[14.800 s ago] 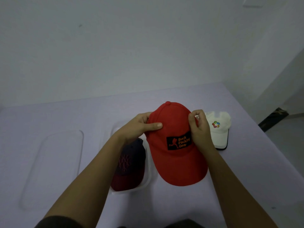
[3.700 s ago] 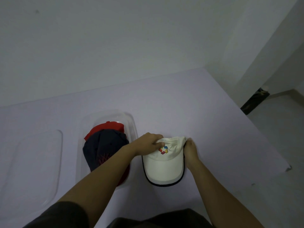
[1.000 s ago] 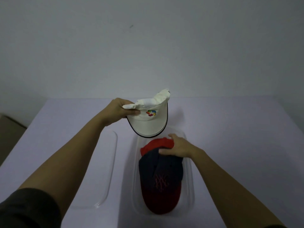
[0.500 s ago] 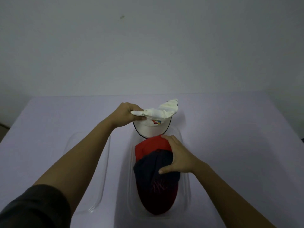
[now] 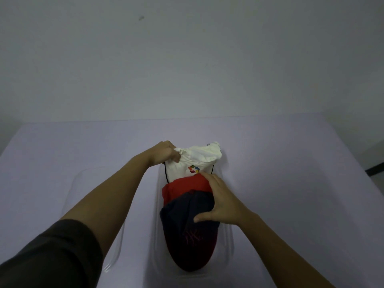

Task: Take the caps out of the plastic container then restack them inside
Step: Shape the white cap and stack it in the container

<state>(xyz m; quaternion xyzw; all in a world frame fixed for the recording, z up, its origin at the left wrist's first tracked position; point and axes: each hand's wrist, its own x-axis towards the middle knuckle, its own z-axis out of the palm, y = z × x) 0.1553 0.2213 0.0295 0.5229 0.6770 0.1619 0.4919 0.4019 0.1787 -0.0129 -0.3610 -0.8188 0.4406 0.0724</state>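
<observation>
Left grip: pinches crumpled white fabric cap.
Right grip: fingers flat, pressing dark navy cap.
Risk: we fear the limp white crown snags the red fabric cap.

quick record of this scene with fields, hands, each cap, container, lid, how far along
left hand: grips the white cap's bunched crown
right hand: fingers laid flat over the navy and red caps, pressing down
white cap: held at the container's far end, brim dipping behind the red cap
red cap: in the container, under the navy cap
navy cap: top of the stack, brim toward the camera
container: clear plastic, on the table
lid: clear, lying left of the container
progress: two caps in, white one not yet laid down
</observation>
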